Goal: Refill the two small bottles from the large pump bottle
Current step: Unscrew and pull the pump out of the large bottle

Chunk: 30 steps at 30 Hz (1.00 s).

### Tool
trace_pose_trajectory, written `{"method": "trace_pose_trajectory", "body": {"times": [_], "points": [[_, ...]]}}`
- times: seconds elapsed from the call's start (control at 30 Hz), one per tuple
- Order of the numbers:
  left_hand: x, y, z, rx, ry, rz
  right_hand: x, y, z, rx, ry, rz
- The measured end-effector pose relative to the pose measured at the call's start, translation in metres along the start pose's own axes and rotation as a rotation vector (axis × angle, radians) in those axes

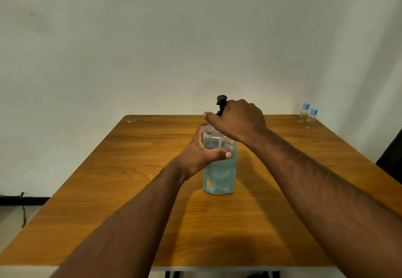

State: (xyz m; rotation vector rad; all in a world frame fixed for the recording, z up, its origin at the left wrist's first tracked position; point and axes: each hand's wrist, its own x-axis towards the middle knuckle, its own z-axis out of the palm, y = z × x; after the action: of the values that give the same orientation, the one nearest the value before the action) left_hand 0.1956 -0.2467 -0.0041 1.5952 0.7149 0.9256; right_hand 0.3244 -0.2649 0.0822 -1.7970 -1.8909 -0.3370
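The pump bottle (219, 169) stands upright near the middle of the table (108, 190), its long axis vertical, blue liquid filling roughly the lower 2 thirds. The left hand (202, 153) wraps the clear body from the left, thumb across the near face, fingers hidden behind. The right hand (237, 119) sits over the neck, fingers curled around the base of the black pump (221, 103), whose head sticks up past the knuckles. Both grips are closed on the bottle: 1 holds the body, 1 holds the pump collar.

The 2 small bottles (307, 114) stand side by side at the far right corner of the table, blue caps on, looking nearly empty. They are well apart from the pump bottle, far and to the right of both hands. The right hand is the nearer one to them.

The step in hand looks like steadying the body while the right hand either unscrews the pump or readies it; which of these cannot be told. The spout direction is hidden by the fingers.

What the next move turns on is the gap: the small bottles are capped and out of reach of the spout. One must come in beside the pump bottle, uncapped, mouth up, under the outlet. The right arm suits that reach, with the left keeping the big bottle upright.

A small shiny object (131, 121) lies at the far left corner.
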Motion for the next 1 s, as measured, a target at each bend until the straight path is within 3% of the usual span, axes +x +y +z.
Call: {"method": "trace_pose_trajectory", "body": {"times": [0.07, 0.23, 0.37, 0.57, 0.67, 0.9, 1.0], "points": [[0.002, 0.000, -0.003, 0.008, -0.027, -0.009, 0.003, 0.006, 0.002, 0.103, -0.012, -0.075], [0.006, -0.001, -0.007, 0.009, -0.081, -0.023, 0.018, 0.022, 0.010, 0.498, -0.230, -0.270], [0.007, -0.002, -0.007, -0.025, -0.079, -0.036, 0.016, 0.028, 0.015, 0.725, -0.313, -0.192], [0.005, 0.000, -0.006, -0.040, -0.054, -0.033, -0.011, 0.042, 0.032, 1.156, -0.045, 0.024], [0.003, 0.001, -0.005, -0.049, -0.048, -0.024, -0.019, 0.038, 0.034, 1.228, 0.021, 0.084], [0.000, 0.004, -0.001, -0.026, -0.048, -0.026, -0.030, 0.041, 0.029, 1.261, -0.029, 0.069], [-0.001, 0.004, -0.001, -0.033, -0.045, -0.023, -0.027, 0.032, 0.027, 1.182, -0.003, 0.062]]}}
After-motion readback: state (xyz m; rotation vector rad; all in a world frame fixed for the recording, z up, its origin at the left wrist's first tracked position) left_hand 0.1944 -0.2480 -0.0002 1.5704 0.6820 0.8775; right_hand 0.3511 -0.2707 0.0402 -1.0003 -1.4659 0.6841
